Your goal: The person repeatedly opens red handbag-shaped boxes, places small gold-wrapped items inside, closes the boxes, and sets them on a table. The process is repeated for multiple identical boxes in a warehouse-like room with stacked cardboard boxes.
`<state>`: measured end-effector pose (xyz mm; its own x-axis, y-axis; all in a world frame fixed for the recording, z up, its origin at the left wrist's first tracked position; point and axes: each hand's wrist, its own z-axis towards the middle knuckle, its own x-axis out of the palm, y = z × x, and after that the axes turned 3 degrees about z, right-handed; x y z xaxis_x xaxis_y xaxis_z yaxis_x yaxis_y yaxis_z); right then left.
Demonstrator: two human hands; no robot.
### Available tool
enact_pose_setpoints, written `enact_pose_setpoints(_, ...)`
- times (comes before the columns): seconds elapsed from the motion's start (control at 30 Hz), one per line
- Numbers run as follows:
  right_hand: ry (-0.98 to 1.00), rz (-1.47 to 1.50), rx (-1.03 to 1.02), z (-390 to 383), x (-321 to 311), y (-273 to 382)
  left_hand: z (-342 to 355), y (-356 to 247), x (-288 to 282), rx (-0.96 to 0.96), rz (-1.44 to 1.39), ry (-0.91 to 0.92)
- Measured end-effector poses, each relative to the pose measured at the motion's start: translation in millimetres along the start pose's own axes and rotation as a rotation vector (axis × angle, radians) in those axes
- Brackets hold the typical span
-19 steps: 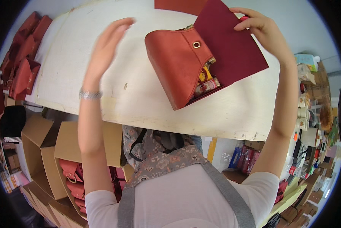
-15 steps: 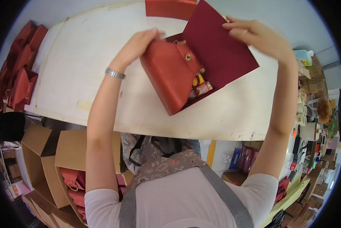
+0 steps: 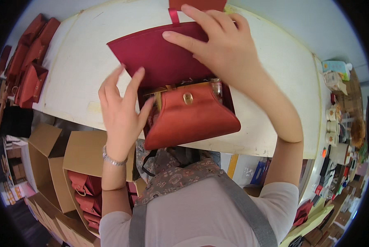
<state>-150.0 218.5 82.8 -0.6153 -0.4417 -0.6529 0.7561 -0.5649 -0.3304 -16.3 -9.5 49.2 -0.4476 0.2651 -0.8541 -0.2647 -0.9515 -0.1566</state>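
Observation:
A handbag-shaped gift box (image 3: pixel 192 119) in orange-red, with a metal clasp on its front, stands at the table's near edge. Its maroon-lined flap (image 3: pixel 159 59) is raised toward the far side, and a red ribbon tab (image 3: pixel 174 16) sticks out from the flap's top edge. Inside, partly hidden, a small jar (image 3: pixel 217 88) shows at the right. My left hand (image 3: pixel 120 111) is open, fingers spread at the box's left side and flap corner. Over the flap's upper right reaches my right hand (image 3: pixel 229 51), open, its thumb across the lining and index finger near the ribbon.
Another orange-red box (image 3: pixel 201 4) stands at the table's far edge. Several red boxes (image 3: pixel 30 78) sit at the far left. Below the table's left side, an open carton (image 3: pixel 83 152) holds more red boxes. Cups (image 3: pixel 331 126) and small goods line the right.
The box has turned so its clasp side faces me, and it sits nearer the table edge. My right hand has come left over the flap; my left hand has moved nearer me.

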Motion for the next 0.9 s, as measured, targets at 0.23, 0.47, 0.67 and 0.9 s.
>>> enact_pose_setpoints(0.23, 0.292, 0.814, -0.027, -29, -21, 93, 1, 8, 51, -0.232, -0.218, 0.053)
enact_pose_setpoints(0.47, 0.829, 0.861, 0.506, -7, -30, 51, 2, 16, 58, -0.269, -0.337, -0.051)
enact_pose_setpoints(0.67, 1.709, 2.010, 0.281, 9, -46, 38, 3, 18, 66, -0.270, -0.495, -0.127)
enact_pose_setpoints(0.9, 0.851, 0.369, 0.302, -9, 41, 87, 2, 18, 68, -0.252, -0.497, -0.150)
